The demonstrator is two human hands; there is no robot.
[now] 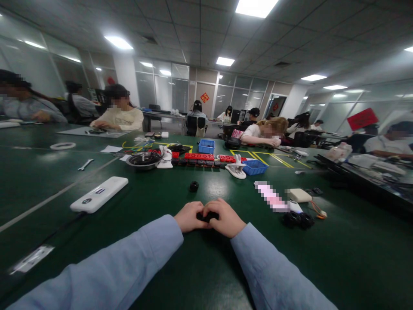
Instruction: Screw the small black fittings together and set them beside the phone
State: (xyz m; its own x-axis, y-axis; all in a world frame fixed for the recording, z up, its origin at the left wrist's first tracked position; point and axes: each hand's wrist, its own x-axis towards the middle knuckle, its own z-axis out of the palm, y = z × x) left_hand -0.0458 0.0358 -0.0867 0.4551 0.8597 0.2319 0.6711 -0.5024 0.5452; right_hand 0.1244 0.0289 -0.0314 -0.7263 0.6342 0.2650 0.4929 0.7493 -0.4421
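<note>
My left hand (pixel 190 217) and my right hand (pixel 224 218) meet low over the green table (pixel 180 271), fingers curled inward. Between them they grip a small black object (pixel 210 216); the fingers cover most of it, so its kind does not show. Just beyond the hands sits a small, roundish black part (pixel 194 186) with an uneven surface, touching neither hand. To the right lie a pink-and-white blurred flat item (pixel 271 197) and two round black parts (pixel 298 220) side by side.
A white power bank (pixel 100 194) with a cable and a wrench (pixel 86 164) lie at left. Ahead are a red-and-black strip (pixel 199 156), blue bins (pixel 206 146), white clips (pixel 236 168) and a round dish (pixel 142 160). A cream box (pixel 299 195) is at right. Several people sit around.
</note>
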